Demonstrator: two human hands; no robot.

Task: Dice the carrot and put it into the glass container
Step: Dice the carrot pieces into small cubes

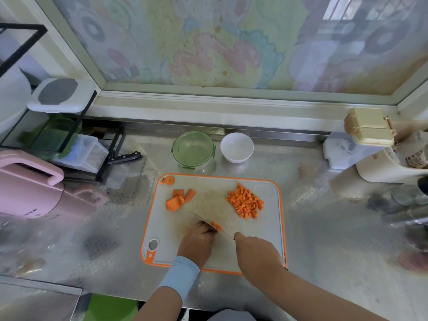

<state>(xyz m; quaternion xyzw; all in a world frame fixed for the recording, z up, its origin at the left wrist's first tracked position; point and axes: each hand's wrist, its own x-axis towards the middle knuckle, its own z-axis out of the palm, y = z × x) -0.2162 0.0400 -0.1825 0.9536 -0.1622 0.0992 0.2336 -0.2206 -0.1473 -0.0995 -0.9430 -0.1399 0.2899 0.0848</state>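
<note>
I see left hand (pixel 196 242) pinching the stiff, likely slippery carrot piece (pixel 215 225) behind the cut, right hand (pixel 257 253) fingers wrapped round knife (pixel 225 232).

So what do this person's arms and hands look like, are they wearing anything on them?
Both hands are bare, with no gloves. The left hand has a wide, light blue fabric band round the wrist, and the forearm behind it is uncovered. The right hand and its arm wear nothing as far as the edge of the picture: no sleeve, band or watch shows.
</note>
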